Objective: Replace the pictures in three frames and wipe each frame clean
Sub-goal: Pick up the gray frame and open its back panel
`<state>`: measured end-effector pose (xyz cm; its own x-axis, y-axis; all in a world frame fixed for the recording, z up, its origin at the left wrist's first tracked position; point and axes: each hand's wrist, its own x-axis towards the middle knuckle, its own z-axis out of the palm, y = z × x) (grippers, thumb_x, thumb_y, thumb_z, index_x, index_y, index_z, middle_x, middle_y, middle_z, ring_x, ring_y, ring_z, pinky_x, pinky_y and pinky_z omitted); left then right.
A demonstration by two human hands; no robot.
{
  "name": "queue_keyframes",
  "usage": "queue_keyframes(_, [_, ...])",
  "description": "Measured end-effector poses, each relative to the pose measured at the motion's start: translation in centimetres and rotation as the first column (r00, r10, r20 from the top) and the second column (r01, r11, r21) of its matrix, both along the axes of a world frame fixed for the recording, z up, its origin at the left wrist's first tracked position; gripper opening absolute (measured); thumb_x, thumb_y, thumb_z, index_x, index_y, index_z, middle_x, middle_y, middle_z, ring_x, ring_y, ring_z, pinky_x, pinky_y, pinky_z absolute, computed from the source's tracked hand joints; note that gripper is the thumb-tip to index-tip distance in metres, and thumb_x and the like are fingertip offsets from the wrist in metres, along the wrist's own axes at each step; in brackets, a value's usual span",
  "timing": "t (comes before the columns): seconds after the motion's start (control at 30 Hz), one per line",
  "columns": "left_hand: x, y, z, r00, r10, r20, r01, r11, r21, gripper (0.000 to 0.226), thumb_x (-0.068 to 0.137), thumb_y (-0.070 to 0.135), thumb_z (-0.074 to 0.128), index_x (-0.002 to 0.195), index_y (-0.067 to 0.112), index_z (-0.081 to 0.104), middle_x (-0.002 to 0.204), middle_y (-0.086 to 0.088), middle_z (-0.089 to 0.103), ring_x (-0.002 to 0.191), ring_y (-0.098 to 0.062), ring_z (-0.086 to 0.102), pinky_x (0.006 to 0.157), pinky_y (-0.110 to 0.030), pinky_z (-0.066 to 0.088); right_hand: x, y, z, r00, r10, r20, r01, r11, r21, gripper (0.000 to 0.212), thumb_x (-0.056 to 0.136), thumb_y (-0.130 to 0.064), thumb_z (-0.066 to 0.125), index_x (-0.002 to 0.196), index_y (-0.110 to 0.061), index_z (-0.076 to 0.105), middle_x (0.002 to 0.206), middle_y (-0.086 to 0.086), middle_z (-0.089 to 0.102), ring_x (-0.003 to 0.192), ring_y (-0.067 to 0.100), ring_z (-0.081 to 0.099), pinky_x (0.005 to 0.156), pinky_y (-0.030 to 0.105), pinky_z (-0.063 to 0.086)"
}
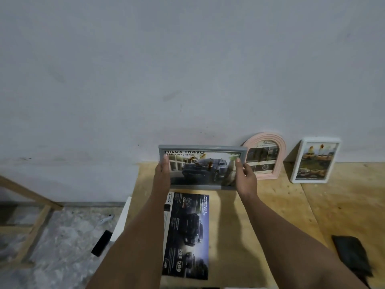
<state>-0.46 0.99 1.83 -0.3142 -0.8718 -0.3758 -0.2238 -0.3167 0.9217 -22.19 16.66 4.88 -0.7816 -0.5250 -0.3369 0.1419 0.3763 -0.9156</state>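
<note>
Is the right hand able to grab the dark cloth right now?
Probably not yet: the right hand is busy holding the grey rectangular picture frame. The dark cloth lies uncovered on the wooden table.

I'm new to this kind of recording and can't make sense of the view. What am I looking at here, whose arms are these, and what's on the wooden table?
There is no machine here: a person wears a wide-angle camera on the head, so you look forward and down along their own arms. Both hands hold a grey frame with a picture of a truck in it, the left hand at its left end, the right hand at its right end, against the wall. On the wooden table a dark car brochure page lies flat between the arms. A pink arched frame and a white frame lean on the wall to the right. A dark cloth lies near the right edge.
</note>
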Motion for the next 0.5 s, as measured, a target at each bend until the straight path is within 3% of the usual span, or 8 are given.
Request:
queue_keyframes(0.1, [-0.1,2.2,-2.6,0.996,-0.033,-0.083,0.04,0.996,0.079,0.087,0.078,0.097,0.036,0.129,0.033,0.064,0.131,-0.006,0.069,0.123,-0.033,0.065,0.109,-0.062,0.045,-0.5,4.5,0.0,0.997,-0.069,0.028,0.07,0.997,-0.033,0.096,0.069,-0.099,0.046,0.128,-0.026,0.068,0.124,0.004,0.071,0.113,0.024,0.066,0.101,0.05,0.054])
queue_keyframes(0.17, [-0.6,5.1,-2.6,0.995,-0.038,-0.09,0.046,0.995,0.094,0.087,0.077,0.098,0.033,0.137,0.041,0.058,0.142,0.0,0.062,0.134,-0.031,0.057,0.111,-0.063,0.042,0.4,7.9,2.3,0.989,-0.143,0.043,0.144,0.989,-0.038,0.078,0.08,-0.09,0.046,0.105,-0.023,0.076,0.108,0.005,0.075,0.099,0.021,0.068,0.094,0.042,0.055])
queue_keyframes(0.27, [-1.0,9.9,-1.4,0.994,-0.019,-0.112,0.035,0.99,0.138,0.089,0.069,0.104,0.032,0.139,0.052,0.052,0.149,0.007,0.056,0.137,-0.024,0.053,0.114,-0.057,0.04,1.0,12.7,3.6,0.968,-0.232,0.093,0.239,0.969,-0.067,0.052,0.091,-0.078,0.043,0.081,-0.033,0.068,0.092,-0.006,0.069,0.088,0.013,0.061,0.088,0.042,0.051])
queue_keyframes(0.4, [-1.2,17.0,1.7,0.967,0.028,-0.252,0.057,0.944,0.324,0.115,0.054,0.108,0.043,0.151,0.046,0.042,0.15,0.012,0.048,0.14,-0.019,0.047,0.111,-0.047,0.042,0.2,19.3,2.8,0.926,-0.325,0.194,0.338,0.94,-0.037,0.056,0.088,-0.082,0.045,0.102,-0.031,0.064,0.116,-0.001,0.065,0.11,0.025,0.06,0.097,0.051,0.053])
queue_keyframes(0.5, [-1.8,20.7,1.6,0.955,0.091,-0.281,0.047,0.892,0.45,0.114,0.051,0.105,0.053,0.139,0.031,0.058,0.137,-0.002,0.063,0.128,-0.027,0.06,0.114,-0.051,0.043,-1.0,23.6,1.3,0.895,-0.352,0.272,0.371,0.929,-0.019,0.044,0.095,-0.064,0.055,0.115,-0.026,0.065,0.126,0.004,0.063,0.116,0.027,0.06,0.098,0.054,0.052])
